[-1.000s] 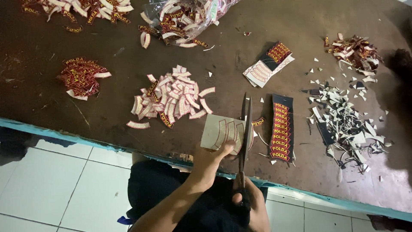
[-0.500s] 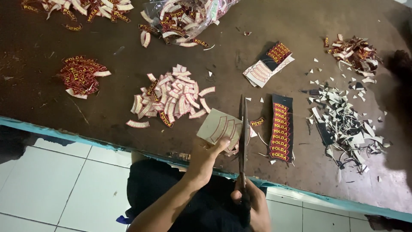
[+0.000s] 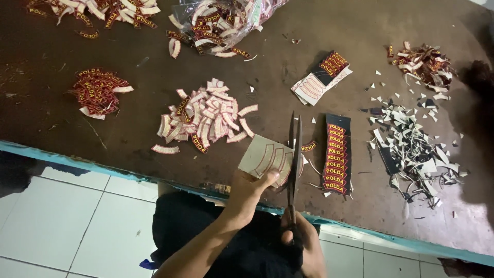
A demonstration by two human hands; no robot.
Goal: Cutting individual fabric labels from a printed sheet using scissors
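Observation:
My left hand (image 3: 250, 188) pinches a pale sheet of curved embroidered patches (image 3: 267, 158), its white backing up, just above the table's near edge. My right hand (image 3: 301, 242) grips the handles of long dark scissors (image 3: 294, 157), whose blades point away from me and meet the right side of the sheet. A pile of cut curved patches (image 3: 206, 116) lies on the brown table just left of the sheet. A black strip of uncut red and yellow patches (image 3: 337, 153) lies right of the scissors.
A clear bag of patches (image 3: 221, 20) sits at the back, with another heap (image 3: 98, 10) at back left and a red pile (image 3: 98, 91) at left. Scrap trimmings (image 3: 417, 146) litter the right side. Folded strips (image 3: 321, 77) lie mid-table. The teal table edge (image 3: 77, 162) runs along the front.
My left hand has turned and shifted the sheet slightly rightward against the blades. The scissors have stayed nearly in place.

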